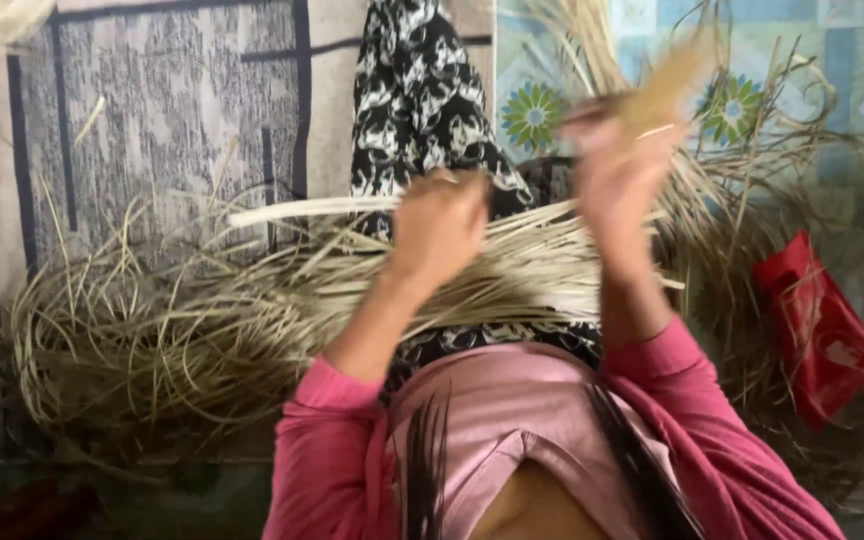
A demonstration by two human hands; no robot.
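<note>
Across my lap I count two hands, one bundle of pale dry strips (512, 270) and one red packet (822, 330) off to the right. My left hand (439, 225) is clenched around the flat, stiff strips where they cross the black-and-white patterned cloth (417, 90). My right hand (617, 170) is raised and blurred, pinching a tan, flat piece (664, 92). More strips lie in a tangled, wiry heap (142, 330) on the mat (152, 110).

We grip a pale strip (302, 210) in our left hand (439, 225) above the straw bundle (252, 300); our right hand (617, 165) lifts blurred strands (667, 90), red packet (822, 330) nearby
</note>
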